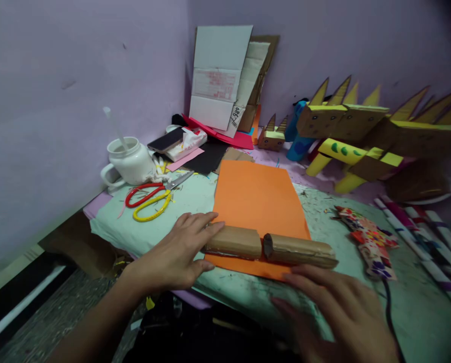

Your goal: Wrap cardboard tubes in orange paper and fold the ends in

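An orange sheet of paper [259,194] lies on the table in front of me. Across its near part rest two brown cardboard tubes, a left tube [235,243] and a right tube [303,250], end to end with a narrow gap between them. My left hand [178,252] is open, its fingertips at the outer end of the left tube. My right hand [335,302] is open too, slightly blurred, with its fingertips by the near edge of the orange sheet, just below the right tube.
Red-and-yellow scissors [150,199] and a white mug [129,161] stand left. Behind are a phone [167,140] and leaning cardboard [221,75]. Cardboard animal figures [346,156] line the back right. A floral-patterned item [371,242] with a black cord and several markers [422,242] lie right.
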Action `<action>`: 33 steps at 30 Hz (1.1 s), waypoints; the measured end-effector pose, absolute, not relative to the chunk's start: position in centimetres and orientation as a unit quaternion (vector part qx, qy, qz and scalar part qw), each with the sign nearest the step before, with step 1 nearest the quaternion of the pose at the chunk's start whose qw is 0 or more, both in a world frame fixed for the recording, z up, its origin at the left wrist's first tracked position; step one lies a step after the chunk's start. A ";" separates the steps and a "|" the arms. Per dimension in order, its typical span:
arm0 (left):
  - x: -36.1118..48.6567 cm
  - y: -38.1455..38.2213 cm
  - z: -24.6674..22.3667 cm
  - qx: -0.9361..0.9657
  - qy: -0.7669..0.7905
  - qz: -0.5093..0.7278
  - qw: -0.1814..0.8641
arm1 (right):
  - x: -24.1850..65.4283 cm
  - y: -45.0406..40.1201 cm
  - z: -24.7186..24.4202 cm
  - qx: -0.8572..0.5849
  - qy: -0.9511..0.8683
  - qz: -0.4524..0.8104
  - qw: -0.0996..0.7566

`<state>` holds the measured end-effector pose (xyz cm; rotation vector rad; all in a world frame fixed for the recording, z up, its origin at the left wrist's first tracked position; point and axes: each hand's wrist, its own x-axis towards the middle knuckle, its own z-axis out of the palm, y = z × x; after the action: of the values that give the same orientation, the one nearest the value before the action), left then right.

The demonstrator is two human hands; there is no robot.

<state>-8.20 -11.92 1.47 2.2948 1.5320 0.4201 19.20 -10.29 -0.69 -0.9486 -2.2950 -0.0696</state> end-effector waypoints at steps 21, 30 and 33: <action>-7.7 -11.5 0.9 0.831 0.503 0.181 0.153 | 14.9 -9.5 -1.9 -0.394 -0.851 -0.088 0.336; -7.5 -11.0 0.3 0.821 0.510 0.203 0.157 | 14.3 -9.4 -1.9 -0.414 -0.829 -0.076 0.368; -7.4 -10.9 0.2 0.818 0.511 0.211 0.156 | 14.1 -9.3 -2.0 -0.425 -0.823 -0.083 0.368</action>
<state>-7.43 -10.93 0.23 2.3441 1.4636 0.6057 14.08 -9.30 -2.04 -1.0919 -2.1131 -0.2120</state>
